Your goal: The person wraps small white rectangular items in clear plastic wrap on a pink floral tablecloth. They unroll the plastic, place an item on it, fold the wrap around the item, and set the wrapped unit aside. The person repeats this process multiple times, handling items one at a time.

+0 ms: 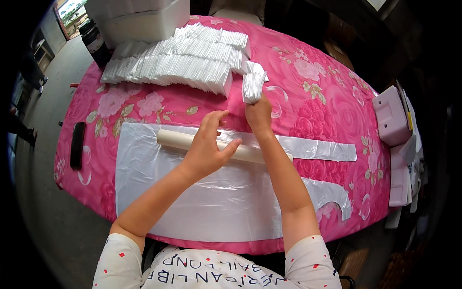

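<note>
A white plastic carrier bag (211, 207) lies flat before me, its two handle strips stretching to the right. Across its upper part rests a cream-coloured tube or rod (174, 139). My left hand (208, 143) is over the middle of this tube, fingers apart and holding nothing; whether it touches the tube I cannot tell. Beyond the bag, my right hand (260, 114) grips a small bundle of folded white packets (252, 88), with its fingers mostly hidden. The bundle stands next to the right end of several long rows of similar folded packets (168, 62).
A pink flowered cloth (317, 115) covers the table. White foam boxes (144, 24) and a dark jar (94, 42) stand at the far left. A black oblong object (77, 145) lies near the left edge. More pale foam boxes (391, 118) are at the right edge.
</note>
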`<state>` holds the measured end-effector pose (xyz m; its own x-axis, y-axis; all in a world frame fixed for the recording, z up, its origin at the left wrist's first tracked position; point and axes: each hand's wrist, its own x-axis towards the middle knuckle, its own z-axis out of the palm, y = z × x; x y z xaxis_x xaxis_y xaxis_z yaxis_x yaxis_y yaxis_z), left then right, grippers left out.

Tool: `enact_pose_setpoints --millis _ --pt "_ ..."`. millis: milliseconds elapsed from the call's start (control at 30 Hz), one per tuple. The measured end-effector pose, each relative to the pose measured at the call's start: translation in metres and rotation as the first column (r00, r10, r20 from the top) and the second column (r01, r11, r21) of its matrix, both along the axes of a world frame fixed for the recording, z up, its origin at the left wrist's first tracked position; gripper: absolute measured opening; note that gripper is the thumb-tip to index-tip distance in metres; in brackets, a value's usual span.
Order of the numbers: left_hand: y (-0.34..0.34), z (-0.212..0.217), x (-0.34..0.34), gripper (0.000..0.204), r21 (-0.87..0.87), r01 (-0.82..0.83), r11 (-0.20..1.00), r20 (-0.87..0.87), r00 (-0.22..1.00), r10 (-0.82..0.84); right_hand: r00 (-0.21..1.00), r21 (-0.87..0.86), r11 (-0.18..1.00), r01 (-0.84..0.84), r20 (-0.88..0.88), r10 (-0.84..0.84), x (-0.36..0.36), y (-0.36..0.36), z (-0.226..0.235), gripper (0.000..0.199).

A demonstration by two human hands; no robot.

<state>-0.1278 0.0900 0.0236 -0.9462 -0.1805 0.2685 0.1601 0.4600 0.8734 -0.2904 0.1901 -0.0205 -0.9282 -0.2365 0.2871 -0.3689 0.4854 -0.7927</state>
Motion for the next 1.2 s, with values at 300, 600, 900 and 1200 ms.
enact_pose_setpoints --millis 300,600,900,1200 --pt "-0.065 -0.053 -0.045 0.051 -0.481 -0.045 0.875 -0.138 0.990 -0.025 0.967 0.480 0.841 -0.248 0.066 0.247 -0.030 -0.016 -0.026 0.102" --pt "-0.075 -0.059 -0.099 0.052 -0.487 0.130 0.863 -0.017 0.987 -0.158 0.945 0.247 0.916 -0.316 -0.008 0.328 -0.042 -0.016 -0.031 0.093" --pt "-0.074 -0.037 -0.114 0.073 -0.734 -0.207 0.647 -0.289 0.957 -0.022 0.983 0.499 0.860 -0.104 -0.080 0.166 -0.051 -0.032 -0.044 0.101" --pt "-0.082 -0.059 -0.129 0.081 -0.824 0.025 0.567 -0.026 0.996 -0.082 0.928 0.310 0.918 -0.246 -0.196 0.315 -0.056 -0.033 -0.041 0.101"
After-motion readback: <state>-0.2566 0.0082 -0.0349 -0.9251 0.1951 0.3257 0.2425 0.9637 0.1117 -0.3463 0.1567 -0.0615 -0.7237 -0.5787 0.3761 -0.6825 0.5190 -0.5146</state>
